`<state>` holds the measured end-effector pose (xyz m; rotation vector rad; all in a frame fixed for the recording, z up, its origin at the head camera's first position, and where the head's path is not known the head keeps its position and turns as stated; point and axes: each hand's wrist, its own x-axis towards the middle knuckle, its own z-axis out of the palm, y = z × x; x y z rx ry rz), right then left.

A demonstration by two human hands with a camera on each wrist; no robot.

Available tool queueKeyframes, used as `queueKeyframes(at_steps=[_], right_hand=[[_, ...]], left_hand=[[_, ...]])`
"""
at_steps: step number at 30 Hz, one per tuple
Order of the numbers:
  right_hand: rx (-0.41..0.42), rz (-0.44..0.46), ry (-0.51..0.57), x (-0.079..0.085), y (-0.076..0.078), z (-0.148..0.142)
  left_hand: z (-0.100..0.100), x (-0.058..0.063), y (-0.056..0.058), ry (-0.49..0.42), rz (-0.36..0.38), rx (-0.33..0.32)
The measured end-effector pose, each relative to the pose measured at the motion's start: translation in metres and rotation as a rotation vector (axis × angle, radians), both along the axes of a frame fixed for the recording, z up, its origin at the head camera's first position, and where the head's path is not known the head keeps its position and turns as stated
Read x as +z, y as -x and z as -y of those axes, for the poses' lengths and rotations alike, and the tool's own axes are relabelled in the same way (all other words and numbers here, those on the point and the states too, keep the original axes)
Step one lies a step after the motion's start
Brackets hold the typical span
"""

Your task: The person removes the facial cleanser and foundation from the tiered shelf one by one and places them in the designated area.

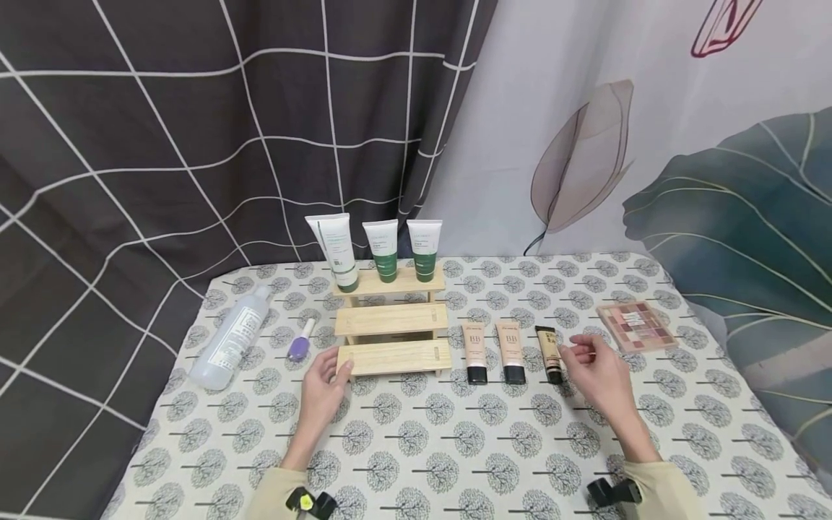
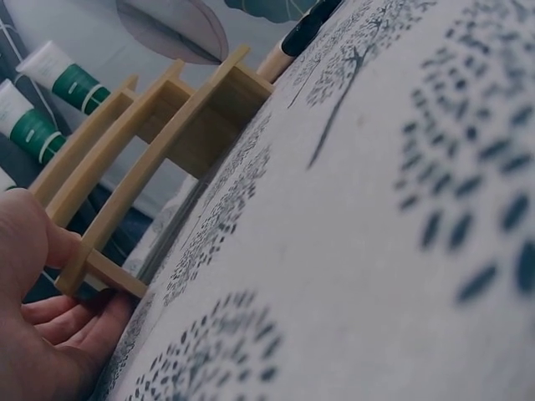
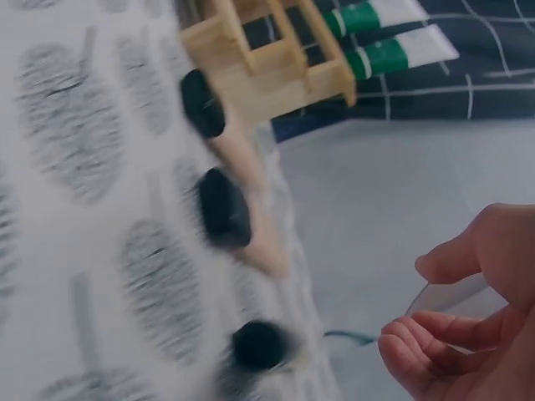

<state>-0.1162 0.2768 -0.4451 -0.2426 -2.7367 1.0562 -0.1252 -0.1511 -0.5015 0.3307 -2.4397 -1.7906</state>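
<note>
The room backdrop consists of two cloths: a dark cloth with a white grid at left and a pale cloth with large leaf prints at right. They meet behind the desk, which is covered in a white fabric printed with rows of grey trees.

The rack, a three-tier wooden unit, stands slightly left of the desk's centre, toward the back. The left hand grasps the left end of its lowest tier: thumb on top, fingers below. The top tier carries the large tube, leaning left, and two smaller green-white tubes, all cap down.

Right of the rack, two BB tubes lie side by side, black caps toward the person. Next in the row is the dark tube. The right hand is just beside it; its grip is released, with thumb and loosely bent fingers apart in the right wrist view.

Beyond the right hand, the palette lies flat near the desk's right side. Left of the rack lie the purple polish and, farther out, the clear bottle.
</note>
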Motion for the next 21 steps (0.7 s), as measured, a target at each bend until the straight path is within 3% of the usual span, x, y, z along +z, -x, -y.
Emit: queueKeyframes(at_steps=[3, 12, 21], right_hand=[[0.053, -0.013, 0.025, 0.016, 0.009, 0.006], [0.245, 0.06, 0.249, 0.057, 0.033, 0.041], [0.369, 0.054, 0.387, 0.072, 0.066, 0.082]], left_hand=[[0.0, 0.001, 0.0, 0.004, 0.007, 0.004], [-0.002, 0.003, -0.002, 0.014, 0.01, -0.009], [-0.004, 0.002, -0.001, 0.045, -0.002, 0.004]])
